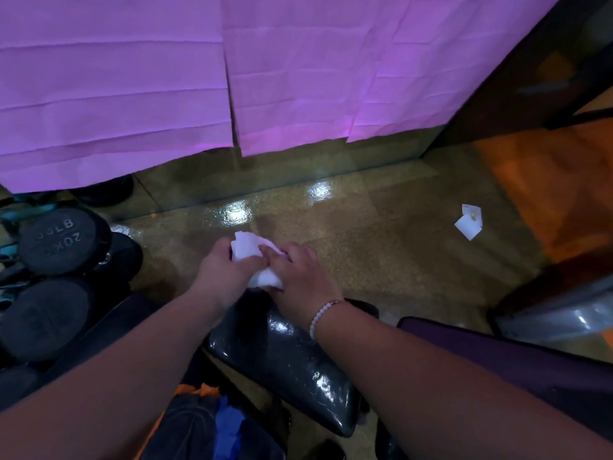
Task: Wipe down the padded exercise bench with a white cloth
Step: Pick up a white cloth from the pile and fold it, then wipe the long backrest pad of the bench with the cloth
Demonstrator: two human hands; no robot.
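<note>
Both hands met at the centre of the view, just above the far end of the padded bench [282, 356]. The bench was black and glossy with bright glints, running from centre toward 5 o'clock.

The white cloth [247, 249] sat bunched between the two hands. One crumpled end stuck up toward 12 o'clock; another fold showed low between the hands, touching or just over the bench's far end, which of the two could not be told.

The left hand [225, 267], reaching in from 7 o'clock, had its fingers curled closed on the cloth's left side. The right hand [298, 273], reaching in from 4 o'clock, was clamped on the cloth's right side, thumb and fingers pressed into it. A pale beaded bracelet [320, 315] circled the right wrist.

At 9 o'clock stood dark round dumbbell heads [63, 240], one stamped with raised weight figures that read reversed. More dark rounded weights lay below them toward 8 o'clock.

The floor [381, 247] was speckled tan and shiny, with two bright reflections near 12 o'clock of the hands. A small folded white paper scrap [469, 222] lay on it at 2 o'clock, well apart from the hands.

Pink-lit creased sheeting [132, 94] hung across the upper half of the view. Dark and blue fabric [205, 426] showed at 6 o'clock, beside the bench.
</note>
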